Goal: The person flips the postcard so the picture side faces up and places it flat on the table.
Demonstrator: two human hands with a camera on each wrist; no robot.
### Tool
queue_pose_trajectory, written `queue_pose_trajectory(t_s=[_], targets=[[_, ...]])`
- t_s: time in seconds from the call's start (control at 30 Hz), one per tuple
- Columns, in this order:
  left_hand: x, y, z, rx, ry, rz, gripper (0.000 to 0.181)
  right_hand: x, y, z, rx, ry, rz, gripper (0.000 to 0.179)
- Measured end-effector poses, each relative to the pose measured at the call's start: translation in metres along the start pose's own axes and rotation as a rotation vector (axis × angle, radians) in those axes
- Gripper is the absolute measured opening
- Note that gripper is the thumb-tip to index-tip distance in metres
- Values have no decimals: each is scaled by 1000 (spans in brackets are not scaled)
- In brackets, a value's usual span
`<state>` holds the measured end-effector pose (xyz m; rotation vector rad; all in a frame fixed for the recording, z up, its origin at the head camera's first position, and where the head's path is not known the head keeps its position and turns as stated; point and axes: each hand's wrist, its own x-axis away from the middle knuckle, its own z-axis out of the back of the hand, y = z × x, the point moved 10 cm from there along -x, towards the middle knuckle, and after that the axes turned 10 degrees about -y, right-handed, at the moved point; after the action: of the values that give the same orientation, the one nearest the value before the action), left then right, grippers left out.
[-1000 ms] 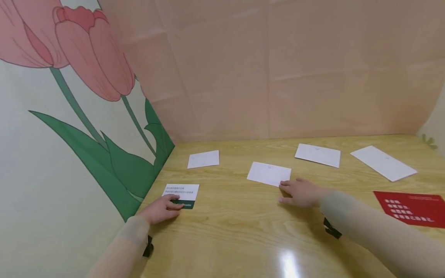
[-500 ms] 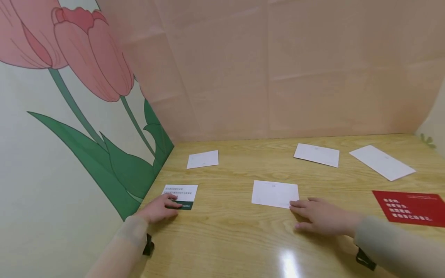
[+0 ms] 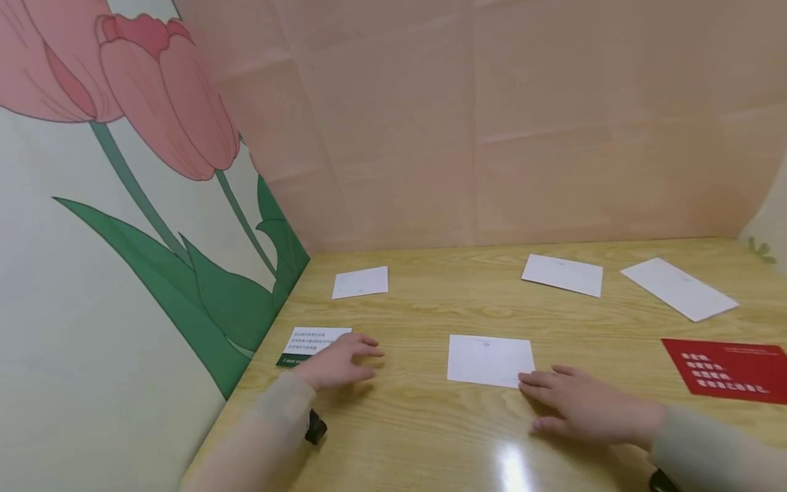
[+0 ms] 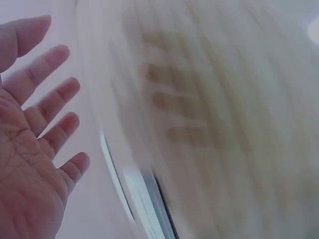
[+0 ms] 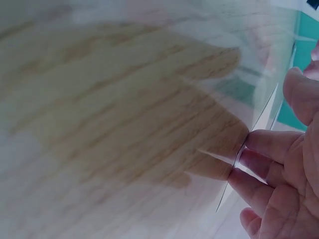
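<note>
A white card (image 3: 490, 360) lies on the table in the middle of the head view. My right hand (image 3: 590, 404) touches its lower right corner with extended fingertips. In the right wrist view, the fingertips (image 5: 240, 172) meet the thin edge of this card (image 5: 269, 107). My left hand (image 3: 339, 361) is beside a white and green printed card (image 3: 310, 342) and covers part of it in the head view. Its fingers are spread and hold nothing. The left wrist view shows the palm (image 4: 25, 164) above the table, with the printed card's edge (image 4: 149, 204) seen blurred nearby.
White cards lie along the back: one at left (image 3: 361, 282), one right of middle (image 3: 562, 275) and one at far right (image 3: 679, 288). A red printed card (image 3: 732, 369) is at the right. A tulip-patterned wall (image 3: 154, 225) bounds the left; a pink sheet (image 3: 479, 123) bounds the back.
My right hand has slid the middle white card toward me and slightly right. My left hand has come off the printed card's lower part and moved right; that card has shifted slightly left.
</note>
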<state>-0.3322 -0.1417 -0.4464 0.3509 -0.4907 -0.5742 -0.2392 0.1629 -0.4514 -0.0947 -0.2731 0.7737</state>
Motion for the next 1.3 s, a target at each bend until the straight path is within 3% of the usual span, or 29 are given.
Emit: queue_pose_trajectory(t_s=[0.17,0.3,0.47,0.67,0.93,1.17,1.3], targets=[[-30,46,-12,-27,-53,-38,49,0,2,-1,8,8,-2,71],[-56,78,-23,-120,-75,-82,56,1,4,-2,-14,5,-3,72],[-84,104,-32,-217,-81,-79,63,1,6,-1,-53,-11,-6,72],[-105,112,-34,-229,-82,-2,68,1,9,-3,-80,-28,-14,72],[-114,109,-48,-249,-153,87,71,2,12,-5,-109,-23,-36,70],[-114,112,-48,-310,-102,104,71,-9,12,9,-142,23,26,52],[-115,111,-45,-309,-65,114,70,-21,21,17,-238,9,34,35]])
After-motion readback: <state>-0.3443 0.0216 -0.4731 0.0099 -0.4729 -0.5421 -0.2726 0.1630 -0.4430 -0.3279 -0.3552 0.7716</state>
